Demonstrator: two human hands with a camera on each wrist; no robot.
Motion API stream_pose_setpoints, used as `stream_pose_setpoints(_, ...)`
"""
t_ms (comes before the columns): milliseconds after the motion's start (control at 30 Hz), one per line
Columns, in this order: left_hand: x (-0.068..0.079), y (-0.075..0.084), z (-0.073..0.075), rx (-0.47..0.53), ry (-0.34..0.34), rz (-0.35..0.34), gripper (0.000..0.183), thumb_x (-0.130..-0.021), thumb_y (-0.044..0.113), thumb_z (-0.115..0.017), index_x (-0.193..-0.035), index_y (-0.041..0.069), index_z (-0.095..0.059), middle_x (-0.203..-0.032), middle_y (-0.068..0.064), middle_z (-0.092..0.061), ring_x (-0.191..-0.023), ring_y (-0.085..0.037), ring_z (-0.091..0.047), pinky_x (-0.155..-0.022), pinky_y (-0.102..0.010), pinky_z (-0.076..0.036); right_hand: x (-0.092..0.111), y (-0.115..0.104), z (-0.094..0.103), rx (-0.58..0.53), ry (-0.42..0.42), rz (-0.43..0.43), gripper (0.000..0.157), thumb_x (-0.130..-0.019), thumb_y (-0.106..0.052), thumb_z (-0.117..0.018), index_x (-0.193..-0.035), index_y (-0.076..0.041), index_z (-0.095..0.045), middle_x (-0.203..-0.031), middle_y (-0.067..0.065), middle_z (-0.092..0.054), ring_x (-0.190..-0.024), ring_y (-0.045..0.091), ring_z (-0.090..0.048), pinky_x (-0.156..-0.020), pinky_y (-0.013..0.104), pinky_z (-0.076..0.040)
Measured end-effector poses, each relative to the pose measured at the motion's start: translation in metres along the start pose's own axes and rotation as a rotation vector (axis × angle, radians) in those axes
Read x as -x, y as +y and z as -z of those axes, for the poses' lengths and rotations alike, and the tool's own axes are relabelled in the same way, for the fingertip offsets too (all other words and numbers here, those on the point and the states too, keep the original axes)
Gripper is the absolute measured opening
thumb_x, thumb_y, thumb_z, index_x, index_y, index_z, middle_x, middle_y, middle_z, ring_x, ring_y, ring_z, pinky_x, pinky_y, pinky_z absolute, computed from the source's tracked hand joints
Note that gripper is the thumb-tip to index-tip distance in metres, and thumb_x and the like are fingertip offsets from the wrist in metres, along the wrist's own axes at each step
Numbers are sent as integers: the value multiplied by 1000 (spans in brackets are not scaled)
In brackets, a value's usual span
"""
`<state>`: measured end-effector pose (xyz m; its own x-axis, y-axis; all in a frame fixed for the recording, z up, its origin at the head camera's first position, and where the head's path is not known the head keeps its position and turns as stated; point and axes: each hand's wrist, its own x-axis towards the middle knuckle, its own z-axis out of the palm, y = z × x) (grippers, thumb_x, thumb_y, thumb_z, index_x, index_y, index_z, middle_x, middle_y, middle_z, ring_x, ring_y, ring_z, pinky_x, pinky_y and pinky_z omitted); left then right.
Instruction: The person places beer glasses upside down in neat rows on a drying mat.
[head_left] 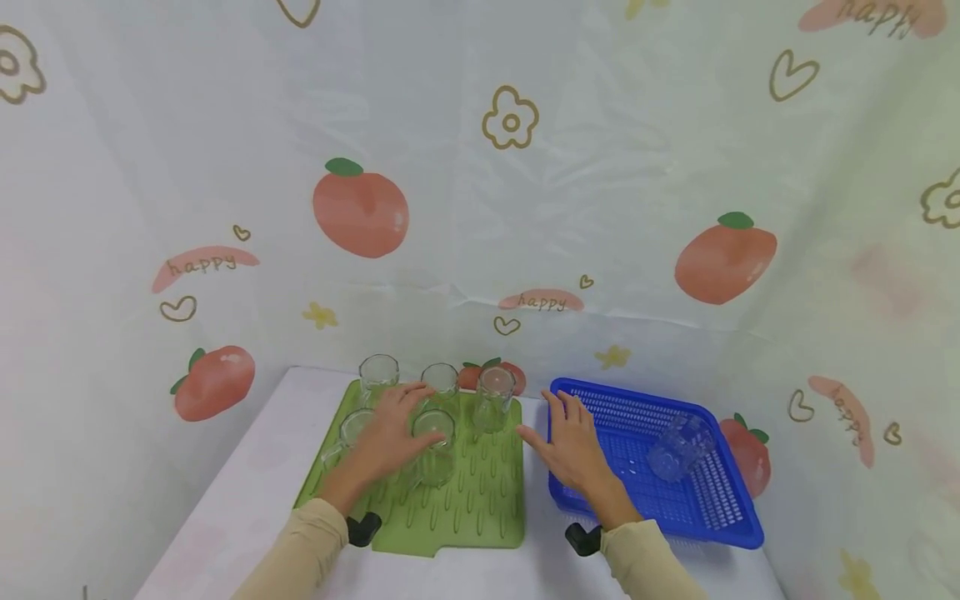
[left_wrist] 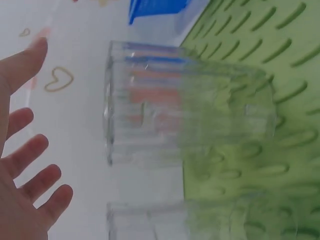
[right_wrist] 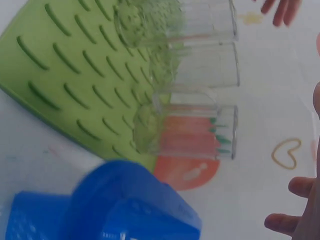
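Observation:
My left hand [head_left: 392, 433] hangs over the green drying mat [head_left: 480, 500] with its fingers spread and nothing in it. Beneath and around it, several clear glass mugs stand upright on the mat; the front-row mug [head_left: 435, 454] is closest to its thumb. In the left wrist view, a mug [left_wrist: 150, 105] appears beside the outstretched fingers [left_wrist: 35, 155]. Over the left rim of the blue basket [head_left: 622, 500] is my right hand [head_left: 576, 446], empty, thumb and fingers apart. A glass mug [head_left: 678, 450] leans in the basket's right side.
The back row of mugs includes a left one [head_left: 378, 375], a middle one [head_left: 440, 382] and a right one [head_left: 495, 400] near the mat's corner. A white covered table [head_left: 247, 500] lies under everything, backed by a patterned curtain [head_left: 450, 200].

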<state>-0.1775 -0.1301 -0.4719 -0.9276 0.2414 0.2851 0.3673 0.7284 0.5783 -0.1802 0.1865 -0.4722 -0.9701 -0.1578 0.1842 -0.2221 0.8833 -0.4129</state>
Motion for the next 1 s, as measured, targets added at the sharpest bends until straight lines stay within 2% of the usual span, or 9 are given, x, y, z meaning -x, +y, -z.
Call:
stream_pose_setpoints(133,2,-9,10,-12,37,45,74,-87,43,-79,-149,14,-50,-156,-11,-44,-146,-39,-39,-110,-60,-45,0,6,5,10,-6,-22,86,-96,-65,-55,-159,-11,-32,-161,25,-31,-152,52,-22,-122,70,-19)
stream_pose_setpoints(300,7,-27,23,24,87,83,79,-86,41,-82,-150,8,-48,-155,-16,-45,-145,-43,-36,-113,-63,-39,1,13,11,31,-25,-33,87,-97,-66,-54,-160,-11,-30,-163,26,-28,-153,54,-19,-123,71,-16)
stream_pose_setpoints(533,17,-50,34,53,66,173,89,-87,61,-72,-155,14,-39,-160,-17,-38,-149,-46,-27,-113,-70,-34,2,29,18,42,-9,-52,85,-98,-63,-54,-160,-10,-29,-162,28,-27,-152,56,-18,-122,72,-15)
stream_pose_setpoints(667,25,-61,38,54,63,177,91,-86,60,-75,-156,16,-37,-160,-16,-38,-148,-48,-27,-111,-70,-34,5,37,22,30,-20,-72,86,-97,-63,-54,-160,-10,-28,-162,29,-25,-152,56,-16,-122,73,-12)
stream_pose_setpoints(833,36,-70,42,54,58,162,98,-82,50,-82,-158,11,-33,-160,-21,-36,-145,-52,-29,-108,-74,-33,8,46,29,34,-27,-100,87,-98,-64,-53,-160,-9,-26,-162,30,-23,-152,58,-13,-121,74,-10)
stream_pose_setpoints(1000,46,-80,40,37,33,162,108,-79,50,-84,-159,4,-28,-158,-27,-34,-142,-56,-31,-105,-78,-34,11,54,38,41,-32,-125,87,-99,-64,-51,-160,-7,-26,-162,32,-21,-151,59,-12,-121,75,-10)
